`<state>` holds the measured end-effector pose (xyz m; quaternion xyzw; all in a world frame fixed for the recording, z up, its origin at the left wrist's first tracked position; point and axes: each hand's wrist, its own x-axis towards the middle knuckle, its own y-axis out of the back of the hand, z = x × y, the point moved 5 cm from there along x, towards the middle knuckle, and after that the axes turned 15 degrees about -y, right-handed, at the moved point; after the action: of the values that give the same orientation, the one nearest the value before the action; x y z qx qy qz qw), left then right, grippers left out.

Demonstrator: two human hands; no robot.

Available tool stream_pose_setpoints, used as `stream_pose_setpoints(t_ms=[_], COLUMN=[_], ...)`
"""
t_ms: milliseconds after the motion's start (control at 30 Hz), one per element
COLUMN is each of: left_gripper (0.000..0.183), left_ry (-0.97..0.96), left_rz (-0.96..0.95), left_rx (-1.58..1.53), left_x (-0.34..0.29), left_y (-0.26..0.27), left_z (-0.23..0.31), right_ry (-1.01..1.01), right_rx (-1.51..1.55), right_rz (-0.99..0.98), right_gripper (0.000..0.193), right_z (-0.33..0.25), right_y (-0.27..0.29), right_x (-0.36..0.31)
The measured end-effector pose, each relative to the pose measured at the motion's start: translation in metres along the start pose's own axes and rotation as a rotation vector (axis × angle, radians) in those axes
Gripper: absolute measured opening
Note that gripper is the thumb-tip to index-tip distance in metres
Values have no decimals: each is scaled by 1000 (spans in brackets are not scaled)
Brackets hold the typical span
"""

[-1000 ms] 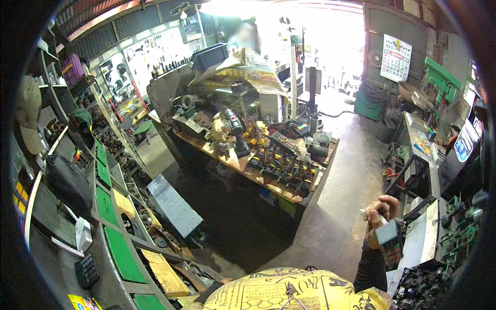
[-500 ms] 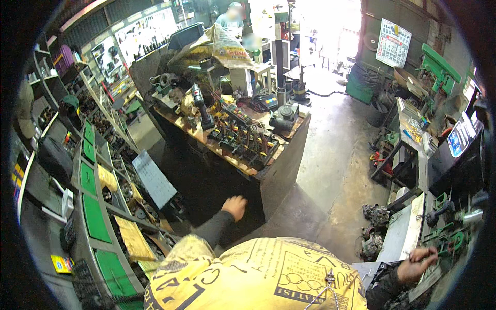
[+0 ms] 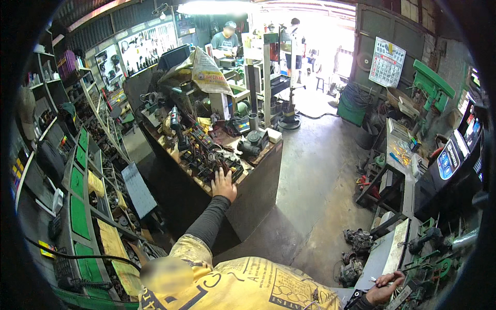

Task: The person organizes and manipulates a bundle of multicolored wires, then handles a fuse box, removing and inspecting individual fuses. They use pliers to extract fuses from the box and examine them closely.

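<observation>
My left hand (image 3: 224, 186) reaches over the near corner of the workbench (image 3: 248, 206), fingers stretched out and apart. Its fingertips are at a cluster of dark parts with wires (image 3: 206, 155); whether they touch is hard to tell. Behind these parts a cordless drill (image 3: 175, 123) stands on the bench top. A grey cast metal part (image 3: 253, 142) lies to the right of the cluster. At the lower right, my right hand (image 3: 385, 289) has its fingers curled beside a pale-topped bench (image 3: 377, 258). Something small and whitish shows at its fingers, too small to name.
Green-fronted drawers (image 3: 80, 217) line the left side. A green drill press (image 3: 434, 85) stands by the right wall above a side table (image 3: 398, 150). Greasy engine parts (image 3: 354, 258) rest on the floor at right. A person (image 3: 225, 40) is at the back.
My left hand has moved forward and up from beside the workbench to its top edge. My right hand has shifted down and left. The view has tilted up, showing another person by the doorway.
</observation>
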<state>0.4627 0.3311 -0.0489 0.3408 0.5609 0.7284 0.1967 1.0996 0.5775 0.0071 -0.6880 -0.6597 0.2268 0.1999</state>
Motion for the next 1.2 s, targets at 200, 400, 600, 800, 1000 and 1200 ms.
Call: stream_pose_setpoints(t_ms=[200, 400, 600, 800, 1000, 1200], left_gripper=[60, 54, 45, 37, 55, 62], left_ry=[-85, -200, -281, -64, 389, 405], left_rz=[-410, -481, -178, 697, 550, 492], left_rx=[15, -60, -248, -212, -646, -801], left_x=[1, -15, -10, -57, -44, -33], left_y=[-5, -13, -7, -31, -124, -104], left_z=[7, 3, -25, -119, -137, -126], right_ry=[-56, -46, -91, -158, -136, -240], right_rx=[-110, -196, -155, -146, -369, -335], right_rz=[-229, -491, -689, -790, -1009, -955], right_gripper=[41, 47, 44, 45, 40, 44], right_z=[67, 126, 171, 225, 243, 284], right_y=[-117, -254, -370, -428, -486, -535], right_x=[24, 35, 38, 30, 27, 6])
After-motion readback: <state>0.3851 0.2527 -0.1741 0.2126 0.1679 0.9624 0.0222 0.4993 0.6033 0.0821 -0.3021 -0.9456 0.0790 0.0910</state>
